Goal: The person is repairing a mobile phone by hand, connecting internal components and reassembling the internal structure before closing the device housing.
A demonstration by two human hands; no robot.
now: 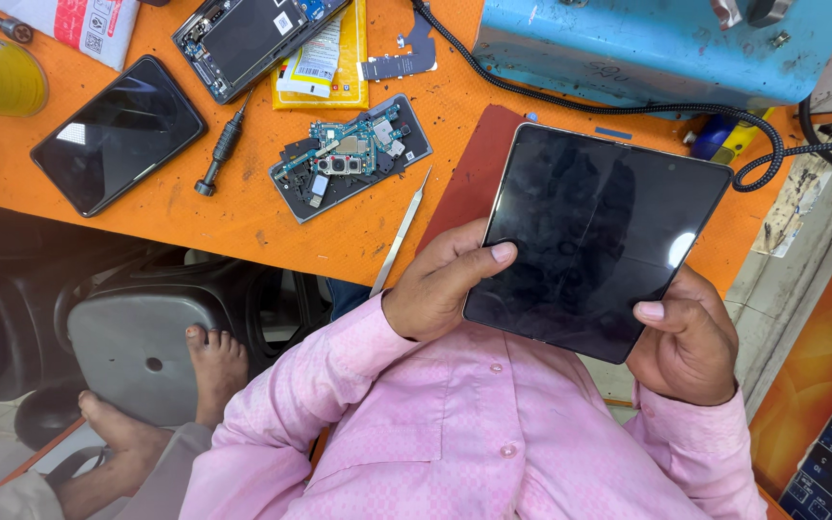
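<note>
I hold a large unfolded foldable phone [599, 231] with a dark, switched-off screen, tilted over the orange bench edge. My left hand [435, 284] grips its left edge, thumb resting on the glass. My right hand [686, 342] holds the lower right corner, thumb on the screen. Pink shirt sleeves cover both arms. A dark red mat [474, 173] lies under the phone's left side.
On the orange table [243, 207] lie metal tweezers [400, 236], a small screwdriver [221, 149], a phone back with loose circuit boards [349, 154], a black phone [117, 133], an opened phone frame [252, 34], a blue machine [657, 43] with braided cable [628, 106]. Another person's bare feet [214, 361] rest below.
</note>
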